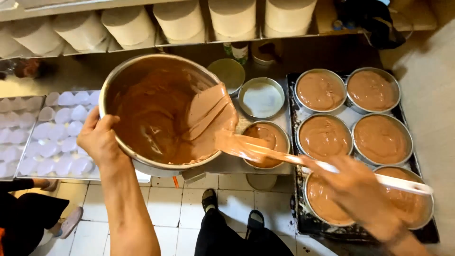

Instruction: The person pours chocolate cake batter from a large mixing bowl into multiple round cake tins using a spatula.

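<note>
Sitting on the dark rectangular baking tray (293, 208): six round metal cake tins (380, 138) filled with brown batter; off it, one half-filled tin (266, 142) and one empty tin (261, 98). Gripping the rim of the large tilted steel mixing bowl (156, 109): left hand (98, 137), curled tight. Clasping the white-handled spatula (265, 152): right hand (353, 189), closed, blade dripping batter above the half-filled tin.

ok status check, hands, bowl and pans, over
Left hand grips rim of tilted mixing bowl. Right hand holds spatula, scraping brown batter toward small pan. Six pans on tray filled. Nothing blocking.
</note>
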